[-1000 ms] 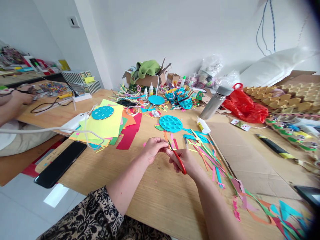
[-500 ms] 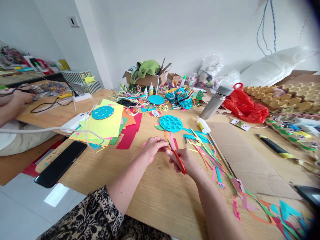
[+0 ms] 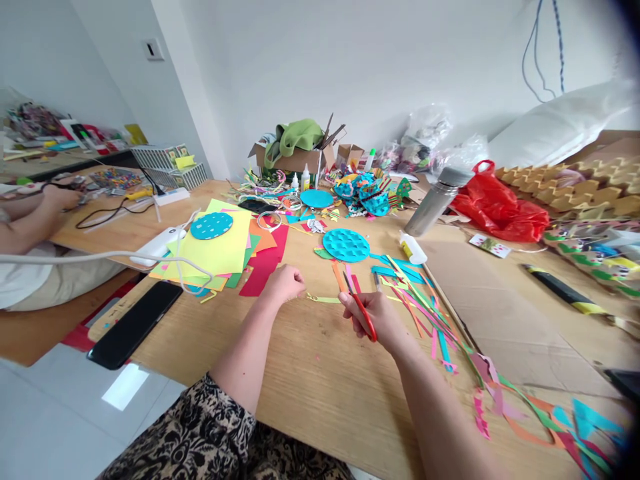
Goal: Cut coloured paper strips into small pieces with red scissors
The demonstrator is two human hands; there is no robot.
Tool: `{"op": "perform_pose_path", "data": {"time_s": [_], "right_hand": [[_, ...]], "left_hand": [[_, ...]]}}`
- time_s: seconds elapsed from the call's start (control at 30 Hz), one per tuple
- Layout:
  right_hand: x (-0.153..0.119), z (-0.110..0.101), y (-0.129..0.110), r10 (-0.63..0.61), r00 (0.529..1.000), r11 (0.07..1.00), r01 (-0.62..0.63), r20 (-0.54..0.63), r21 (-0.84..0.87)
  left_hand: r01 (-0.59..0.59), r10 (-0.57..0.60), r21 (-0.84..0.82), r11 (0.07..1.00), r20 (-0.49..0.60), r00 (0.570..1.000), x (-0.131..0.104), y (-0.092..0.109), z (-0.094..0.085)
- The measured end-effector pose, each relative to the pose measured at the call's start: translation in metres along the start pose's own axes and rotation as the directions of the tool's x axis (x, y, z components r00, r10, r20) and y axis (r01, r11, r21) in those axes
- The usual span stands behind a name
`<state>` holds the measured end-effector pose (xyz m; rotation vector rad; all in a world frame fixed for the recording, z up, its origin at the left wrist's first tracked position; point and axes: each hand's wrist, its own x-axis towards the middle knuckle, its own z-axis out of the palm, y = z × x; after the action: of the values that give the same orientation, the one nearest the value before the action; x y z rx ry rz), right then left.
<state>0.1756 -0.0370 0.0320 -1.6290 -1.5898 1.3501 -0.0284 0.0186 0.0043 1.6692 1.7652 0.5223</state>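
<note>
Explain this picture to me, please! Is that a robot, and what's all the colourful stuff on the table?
There's no robot here: those are a person's own two bare hands. The camera is worn on that person's head and looks forward and down, so you see nearly what they see.

The right hand holds scissors with red handles. The left hand is curled; I can't tell if it pinches anything. Between the hands is a thin yellow-green strip.

On the wooden table are yellow paper, a bumpy blue oval, lots of colourful strips and a silver bottle. Far left, you can see another person's arm.
</note>
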Motion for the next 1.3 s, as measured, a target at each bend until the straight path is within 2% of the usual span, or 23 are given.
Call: {"op": "perform_pose_path", "data": {"time_s": [0.07,0.17,0.4,0.57,0.63,0.7,0.8,0.87,0.93,1.07,1.3], "right_hand": [[0.000,-0.001,0.000,-0.002,1.000,1.000,0.002,-0.004,0.010],[0.001,-0.002,0.001,-0.009,1.000,1.000,0.009,-0.003,0.007],[0.001,-0.002,0.001,-0.034,0.999,0.999,0.034,0.005,-0.019],[0.000,-0.003,0.000,-0.027,0.999,1.000,0.026,-0.033,-0.010],[0.000,-0.003,-0.001,-0.032,0.997,0.999,0.032,-0.063,0.002],[0.001,-0.003,-0.001,-0.033,0.995,0.999,0.036,-0.097,0.028],[0.001,-0.004,0.000,-0.036,0.991,0.997,0.045,-0.132,0.064],[0.002,-0.004,0.000,-0.059,0.988,0.996,0.069,-0.145,0.064],[0.002,-0.004,0.001,-0.083,0.983,0.994,0.093,-0.161,0.058],[0.002,-0.004,0.002,-0.113,0.976,0.989,0.128,-0.187,0.069],[0.001,-0.005,-0.001,-0.114,0.965,0.984,0.142,-0.235,0.107]], "left_hand": [[-0.003,0.000,0.180,0.984,0.019,1.000,0.000,-0.002,-0.004],[0.008,-0.030,0.298,0.954,0.067,0.997,0.000,-0.003,-0.007],[0.038,-0.065,0.365,0.930,0.062,0.996,0.001,-0.005,-0.012],[0.061,-0.072,0.386,0.920,0.014,0.997,0.000,-0.003,-0.013],[-0.001,0.003,0.367,0.930,-0.006,1.000,-0.001,0.000,-0.009],[-0.159,0.169,0.330,0.931,-0.002,0.986,-0.003,0.003,-0.002],[-0.397,0.400,0.344,0.851,0.068,0.914,-0.009,0.010,0.009],[-0.495,0.503,0.414,0.764,0.098,0.859,-0.013,0.015,0.014],[-0.536,0.553,0.483,0.693,0.121,0.824,-0.017,0.019,0.016],[-0.568,0.589,0.567,0.596,0.171,0.790,-0.022,0.023,0.020],[-0.552,0.609,0.652,0.520,0.170,0.775,-0.020,0.023,0.032]]}}
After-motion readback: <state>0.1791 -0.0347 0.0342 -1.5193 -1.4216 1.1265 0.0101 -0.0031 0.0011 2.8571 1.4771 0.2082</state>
